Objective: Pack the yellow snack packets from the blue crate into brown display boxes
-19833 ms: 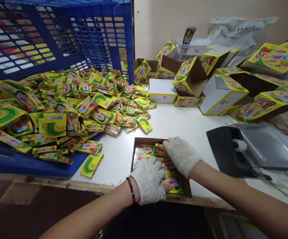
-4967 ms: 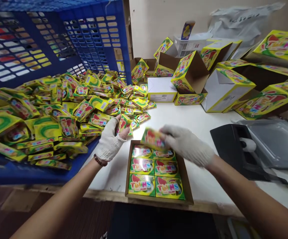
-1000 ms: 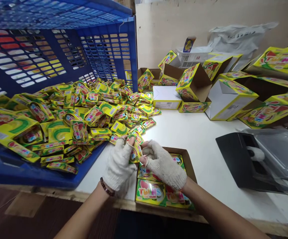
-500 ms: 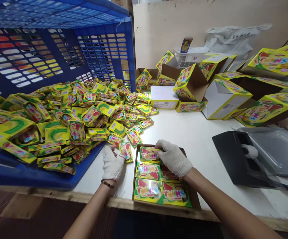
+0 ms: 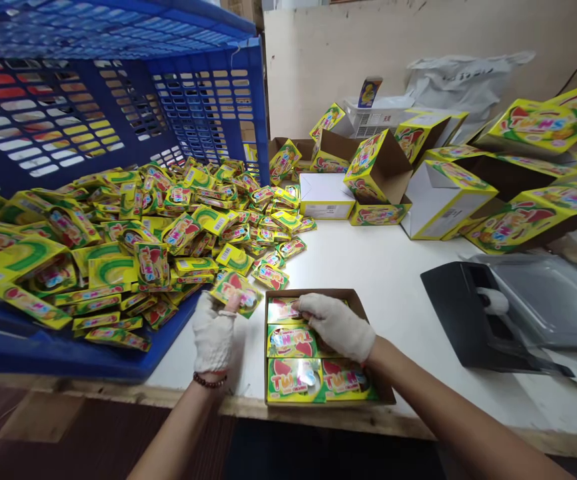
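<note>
My left hand (image 5: pixel 213 333), in a white knitted glove with bare fingertips, pinches a small yellow-green Twins box (image 5: pixel 246 298) beside the heap. My right hand (image 5: pixel 341 327), gloved likewise, is inside an open cardboard display box (image 5: pixel 393 402) at the table's front edge. Its fingers are closed at the edge of a Twins box in the far row (image 5: pixel 281 311); the palm covers part of the rows. Nearer rows of Twins boxes (image 5: pixel 293 381) lie flat, faces up. A large heap of loose Twins boxes (image 5: pixel 183 233) spills from a tipped blue crate (image 5: pixel 264 110) onto the table.
Empty Twins display cartons (image 5: pixel 528 220) are stacked along the back right. A white-bottomed carton (image 5: pixel 327 195) stands behind the heap. On the right lie a black tape dispenser (image 5: pixel 461 313) and clear plastic (image 5: pixel 543 300). A white basket (image 5: pixel 381 117) sits by the wall.
My left hand has picked up a Twins box from the table near the heap and drawn slightly left. My right hand has shifted a little left and down within the display box.
</note>
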Motion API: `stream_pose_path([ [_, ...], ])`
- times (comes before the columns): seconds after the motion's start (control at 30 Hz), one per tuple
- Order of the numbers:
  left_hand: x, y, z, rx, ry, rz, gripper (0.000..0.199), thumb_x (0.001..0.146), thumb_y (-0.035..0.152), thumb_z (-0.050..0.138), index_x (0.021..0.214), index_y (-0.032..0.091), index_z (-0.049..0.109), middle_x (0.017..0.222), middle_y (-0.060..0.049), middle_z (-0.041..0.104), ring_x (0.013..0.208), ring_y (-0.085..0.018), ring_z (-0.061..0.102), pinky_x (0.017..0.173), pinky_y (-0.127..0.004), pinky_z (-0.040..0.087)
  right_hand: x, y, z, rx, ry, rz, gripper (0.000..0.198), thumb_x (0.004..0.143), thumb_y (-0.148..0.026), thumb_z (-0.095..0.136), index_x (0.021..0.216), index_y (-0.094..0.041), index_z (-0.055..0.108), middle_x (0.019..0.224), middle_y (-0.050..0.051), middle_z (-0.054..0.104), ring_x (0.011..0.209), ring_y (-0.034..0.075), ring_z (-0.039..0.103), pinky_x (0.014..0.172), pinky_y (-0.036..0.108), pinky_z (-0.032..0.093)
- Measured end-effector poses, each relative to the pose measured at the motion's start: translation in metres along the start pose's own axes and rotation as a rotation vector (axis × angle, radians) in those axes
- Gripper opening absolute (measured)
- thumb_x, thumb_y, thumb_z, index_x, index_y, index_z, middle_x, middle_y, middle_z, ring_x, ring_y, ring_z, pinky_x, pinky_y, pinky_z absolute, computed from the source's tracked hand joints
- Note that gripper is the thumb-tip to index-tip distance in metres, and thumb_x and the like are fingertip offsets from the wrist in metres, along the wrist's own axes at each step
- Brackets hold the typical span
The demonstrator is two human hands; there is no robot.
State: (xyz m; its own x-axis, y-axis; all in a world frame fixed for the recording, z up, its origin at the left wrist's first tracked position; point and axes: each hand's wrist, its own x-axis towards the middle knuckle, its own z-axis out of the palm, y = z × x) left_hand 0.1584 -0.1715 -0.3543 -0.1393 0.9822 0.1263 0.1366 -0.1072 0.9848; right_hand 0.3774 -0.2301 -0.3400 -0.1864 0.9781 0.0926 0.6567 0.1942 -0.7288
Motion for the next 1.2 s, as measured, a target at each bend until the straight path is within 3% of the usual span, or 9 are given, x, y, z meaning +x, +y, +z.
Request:
stream_pose_path([
  [0.1,-0.01,0.033,0.007,-0.082,-0.012,0.107,0.041,0.076,0.043,0.069,0.107,0.018,0.057,0.108,-0.008,0.067,0.096,-0.02,0.066,0.089,-0.034,0.052,-0.006,-0.007,-0.015,0.293,0.145,0.153,0.027,0.084,-0.026,0.054,0.108,-0.021,0.067,0.11,0.007,0.068,0.102,0.023,0.063,0.091,0.038,0.049],
  [0.27,-0.041,0.065,0.033,0.046,-0.482,0.172,0.031,0.081,0.039,0.065,0.104,0.02,0.058,0.095,-0.004,0.069,0.084,-0.017,0.065,0.077,-0.029,0.053,-0.013,-0.041,-0.048,0.309,0.137,0.132,0.044,0.079,-0.027,0.061,0.123,-0.022,0.057,0.111,0.005,0.067,0.098,0.022,0.063,0.082,0.033,0.05],
  [0.4,-0.059,0.062,0.029,0.484,-0.685,0.464,0.015,0.088,0.035,0.055,0.087,0.021,0.061,0.077,-0.002,0.063,0.072,-0.016,0.059,0.067,-0.028,0.049,-0.024,-0.046,-0.072,-0.196,-0.245,0.247,0.026,0.076,-0.02,0.06,0.101,-0.021,0.068,0.093,0.006,0.071,0.081,0.023,0.064,0.068,0.03,0.046],
  [0.57,-0.076,0.053,0.014,0.612,-1.12,0.9,0.016,0.089,0.035,0.051,0.083,0.022,0.059,0.084,-0.004,0.062,0.088,-0.021,0.057,0.089,-0.04,0.044,-0.026,-0.047,-0.059,-0.582,-0.808,0.271,0.029,0.077,-0.021,0.059,0.103,-0.014,0.068,0.096,0.015,0.072,0.08,0.029,0.067,0.056,0.03,0.038],
  [0.7,-0.074,0.054,0.006,0.569,-1.112,0.843,0.023,0.092,0.033,0.046,0.074,0.021,0.054,0.071,-0.002,0.056,0.077,-0.018,0.054,0.081,-0.036,0.044,-0.022,-0.049,-0.046,-0.569,-0.995,0.195,0.033,0.077,-0.023,0.06,0.108,-0.012,0.066,0.101,0.015,0.071,0.082,0.028,0.067,0.053,0.028,0.036],
  [0.8,-0.043,0.053,0.004,0.63,-0.864,0.778,0.019,0.092,0.027,0.045,0.079,0.021,0.056,0.078,-0.003,0.058,0.079,-0.017,0.054,0.073,-0.03,0.044,-0.024,-0.04,-0.046,-0.5,-0.98,0.188,0.031,0.081,-0.026,0.057,0.109,-0.014,0.064,0.103,0.014,0.07,0.083,0.026,0.066,0.055,0.028,0.036],
  [0.93,0.028,0.039,0.006,1.2,-0.534,0.719,0.021,0.082,0.013,0.047,0.096,0.019,0.061,0.099,-0.011,0.059,0.093,-0.025,0.055,0.079,-0.038,0.045,-0.027,-0.031,-0.044,-0.493,-0.917,0.205,0.026,0.083,-0.024,0.057,0.107,-0.015,0.064,0.101,0.012,0.069,0.081,0.025,0.065,0.057,0.028,0.037],
  [1.07,0.078,0.013,0.004,1.457,-0.706,0.788,0.038,0.073,0.006,0.049,0.105,0.02,0.061,0.109,-0.014,0.06,0.103,-0.031,0.055,0.089,-0.049,0.041,-0.028,-0.04,-0.044,-0.513,-0.893,0.291,0.024,0.083,-0.024,0.058,0.104,-0.014,0.065,0.096,0.012,0.069,0.079,0.024,0.066,0.058,0.027,0.041],
  [1.2,0.085,0.003,-0.006,1.253,-0.668,0.807,0.037,0.065,0.01,0.059,0.1,0.019,0.059,0.104,-0.012,0.063,0.102,-0.031,0.057,0.093,-0.047,0.041,-0.029,-0.053,-0.043,-0.677,-0.711,0.254,0.036,0.072,-0.023,0.071,0.106,-0.012,0.065,0.107,0.018,0.067,0.094,0.031,0.065,0.073,0.035,0.05],
])
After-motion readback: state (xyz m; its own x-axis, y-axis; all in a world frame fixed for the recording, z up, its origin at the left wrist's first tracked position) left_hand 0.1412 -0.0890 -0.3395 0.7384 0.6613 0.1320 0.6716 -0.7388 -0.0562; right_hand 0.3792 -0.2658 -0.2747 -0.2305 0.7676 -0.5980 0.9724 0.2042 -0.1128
